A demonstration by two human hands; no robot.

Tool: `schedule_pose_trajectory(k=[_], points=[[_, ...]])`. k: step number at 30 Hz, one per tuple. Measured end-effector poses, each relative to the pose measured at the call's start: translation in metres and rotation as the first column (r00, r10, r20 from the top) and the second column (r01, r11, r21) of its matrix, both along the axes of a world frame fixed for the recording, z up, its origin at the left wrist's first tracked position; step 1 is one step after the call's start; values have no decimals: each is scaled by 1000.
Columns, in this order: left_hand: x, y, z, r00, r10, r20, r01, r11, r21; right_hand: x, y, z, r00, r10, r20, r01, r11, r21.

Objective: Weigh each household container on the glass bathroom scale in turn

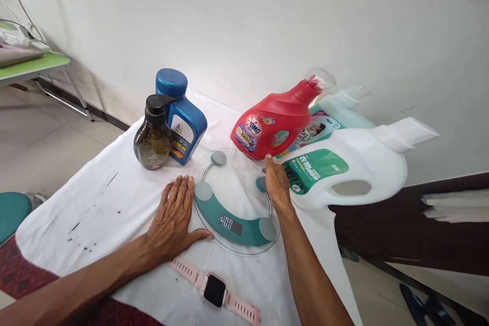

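Note:
A round glass bathroom scale lies on the white cloth, with a teal band, grey round pads and a lit digital display. My left hand rests flat and open on the cloth at the scale's left side, its thumb reaching the glass rim. At the right rim is my right hand, seen edge-on with a digit stretched forward; its other fingers are largely hidden. Closer to me lies a pink smartwatch with its strap laid out.
Behind the scale stand a dark pump bottle, a blue bottle and a red OMO detergent bottle. A white detergent jug leans at the right, before a pale green container. The wall borders the table's back.

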State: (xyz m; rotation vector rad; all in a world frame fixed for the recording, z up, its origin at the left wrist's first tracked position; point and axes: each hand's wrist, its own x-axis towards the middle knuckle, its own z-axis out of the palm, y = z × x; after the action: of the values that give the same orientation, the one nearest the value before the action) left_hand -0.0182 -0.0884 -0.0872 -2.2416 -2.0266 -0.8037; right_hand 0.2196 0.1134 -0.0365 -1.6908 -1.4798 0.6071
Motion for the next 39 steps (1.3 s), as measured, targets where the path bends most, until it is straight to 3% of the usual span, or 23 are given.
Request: schedule_pose_trajectory(k=[7,12,15,17,19,21,23,26,33,39], points=[[-3,-4,-1,1000,5,13,-4,998,-66,-2,-8,14,985,16,173,1,996,-95],[-17,-7,15,994,-70,83,82,984,-159,-4,-15,26,966,67,248,-34,990,-134],[-22,-4,25,988,-67,138,92,978,-185,-26,-27,39,940,93,329,-98,995,-1],[-24,0,26,986,-66,154,95,978,-186,-55,-36,52,927,171,334,-233,960,153],[-25,4,22,985,-59,160,85,983,-160,-93,-46,64,910,353,216,-398,890,222],[-25,7,16,986,-51,158,71,990,-125,-132,-53,75,847,532,16,-525,831,185],[-26,8,12,988,-51,145,66,992,-103,-165,-55,82,787,605,-121,-583,794,174],[-26,10,10,991,-52,122,62,995,-82,-195,-51,83,761,615,-207,-592,789,163],[-27,15,5,997,-52,53,53,999,-9,-205,-50,74,759,525,-386,-490,850,192],[-30,17,1,999,-36,-12,36,999,27,-173,-54,90,737,449,-505,-353,893,280]])
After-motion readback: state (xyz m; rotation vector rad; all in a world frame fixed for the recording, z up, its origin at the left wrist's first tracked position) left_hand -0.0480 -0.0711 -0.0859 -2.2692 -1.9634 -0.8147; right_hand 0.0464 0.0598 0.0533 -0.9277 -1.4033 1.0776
